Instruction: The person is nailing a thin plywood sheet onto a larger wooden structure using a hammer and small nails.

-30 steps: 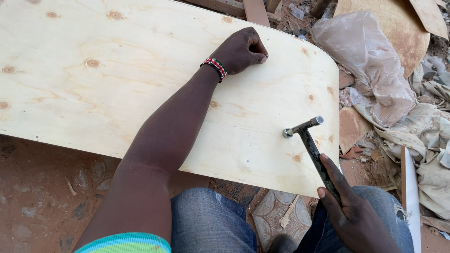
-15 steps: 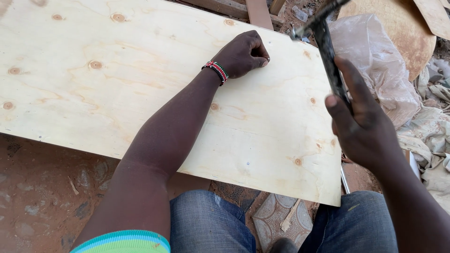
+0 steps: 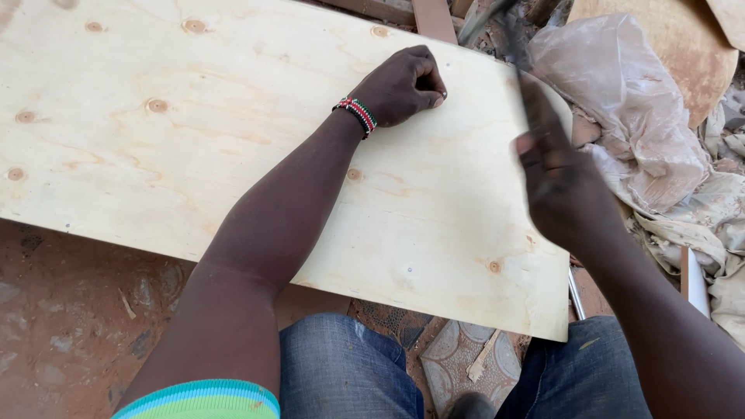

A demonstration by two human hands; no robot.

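A large pale plywood sheet [image 3: 233, 140] with knots lies across my knees and the ground. My left hand [image 3: 403, 84] rests on its far part, fingers pinched together at the tips; whatever is between them is too small to see. A beaded band sits on that wrist. My right hand [image 3: 555, 174], blurred by motion, is raised over the sheet's right edge and grips a dark hammer [image 3: 497, 23] whose head is up near the top of the view, right of my left hand.
Reddish dirt ground [image 3: 70, 310] lies to the left. A crumpled plastic sheet [image 3: 621, 101] and cloth lie on the right, with wood strips [image 3: 431, 17] and a round board [image 3: 683, 54] beyond. My jeans-clad knees [image 3: 341, 372] are under the sheet's near edge.
My right hand lifted the hammer from low at the sheet's right edge to up high, and now it is coming down toward my left hand. My left hand has stayed put.
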